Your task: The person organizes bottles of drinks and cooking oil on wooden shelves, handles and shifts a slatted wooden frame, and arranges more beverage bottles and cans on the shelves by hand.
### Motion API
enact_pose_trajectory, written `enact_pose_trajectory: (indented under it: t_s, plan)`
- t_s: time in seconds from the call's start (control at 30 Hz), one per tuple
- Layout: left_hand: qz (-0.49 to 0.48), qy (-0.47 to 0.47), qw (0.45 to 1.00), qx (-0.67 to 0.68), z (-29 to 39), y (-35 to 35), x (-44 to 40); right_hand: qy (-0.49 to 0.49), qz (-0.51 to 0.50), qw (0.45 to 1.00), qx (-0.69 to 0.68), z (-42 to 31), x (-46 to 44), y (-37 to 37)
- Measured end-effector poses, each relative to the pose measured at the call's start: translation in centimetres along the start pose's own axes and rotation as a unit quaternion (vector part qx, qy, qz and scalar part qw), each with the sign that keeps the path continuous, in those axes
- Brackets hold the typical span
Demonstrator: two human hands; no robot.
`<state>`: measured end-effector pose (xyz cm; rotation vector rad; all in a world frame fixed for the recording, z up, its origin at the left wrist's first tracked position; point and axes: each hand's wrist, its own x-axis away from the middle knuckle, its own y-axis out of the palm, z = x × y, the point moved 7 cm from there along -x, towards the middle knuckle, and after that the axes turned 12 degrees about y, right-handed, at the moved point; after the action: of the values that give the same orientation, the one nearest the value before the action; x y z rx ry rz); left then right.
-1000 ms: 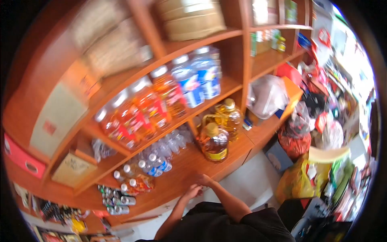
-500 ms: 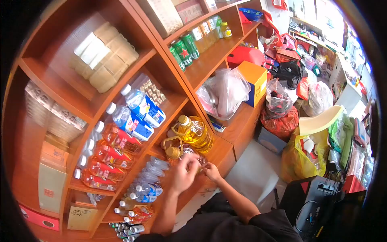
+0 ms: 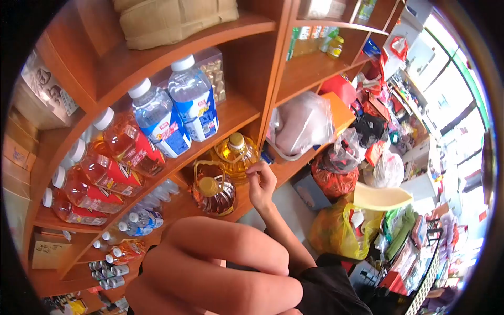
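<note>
My left hand [image 3: 215, 257] is very close to the camera and fills the lower middle of the view. Its large fingers are bent and close together, with the tips hidden, so whatever they may hold is out of sight. Beyond it, my right hand [image 3: 262, 185] is raised with curled fingers, thumb and forefinger nearly together; anything between them is too small to make out. It appears beside a big oil bottle of yellow oil [image 3: 234, 164]; contact is unclear. A second handled bottle with darker contents [image 3: 216, 195] stands nearer, its gold cap up.
Red-labelled drink bottles [image 3: 134, 149] and blue-labelled clear bottles [image 3: 163, 123] line the wooden shelf [image 3: 236, 114]. A plastic-bagged bundle [image 3: 303, 123] sits right of the oil. On the floor are a yellow bag [image 3: 336, 228] and a red bag [image 3: 333, 178].
My left hand has left the dark bottle and come up close to the camera. My right hand stays near the oil bottles. The view has shifted closer to the shelves.
</note>
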<state>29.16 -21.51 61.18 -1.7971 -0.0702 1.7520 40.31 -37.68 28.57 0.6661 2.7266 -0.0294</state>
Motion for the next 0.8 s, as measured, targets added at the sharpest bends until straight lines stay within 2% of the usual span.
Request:
enact_pose_trajectory:
  t_s: [0.13,0.2,0.27,0.33,0.53,0.57,0.67,0.73,0.8]
  plan:
    - [-0.009,-0.015,1.0,-0.023,-1.6,-0.3,-0.2,-0.169,-0.052,0.984,0.001,-8.0,-4.1,1.6]
    - [-0.012,-0.026,0.999,-0.044,-2.1,0.0,-0.6,-0.213,-0.067,0.974,-0.031,-10.3,-7.0,2.3]
    - [-0.018,-0.041,0.996,-0.072,-2.4,0.7,-1.5,-0.206,-0.084,0.974,-0.03,-12.0,-10.2,3.5]
    - [-0.025,-0.056,0.993,-0.099,-2.9,1.7,-2.5,-0.257,-0.121,0.958,-0.038,-14.8,-13.4,5.5]
    - [-0.043,-0.113,0.98,-0.157,-4.4,5.2,-5.5,-0.219,-0.207,0.952,-0.051,-17.2,-18.9,10.0]
    - [-0.044,-0.125,0.977,-0.168,-4.7,6.0,-5.7,-0.193,-0.262,0.946,-0.021,-17.1,-19.4,11.1]
    - [-0.043,-0.145,0.969,-0.196,-5.9,7.9,-7.0,-0.252,-0.307,0.917,-0.039,-17.7,-20.0,13.5]
    - [-0.035,-0.157,0.965,-0.209,-6.8,8.7,-7.8,-0.212,-0.365,0.906,-0.038,-17.3,-19.9,15.0]
    - [-0.023,-0.177,0.959,-0.221,-7.7,9.6,-8.7,-0.201,-0.367,0.907,-0.049,-16.9,-19.6,15.6]
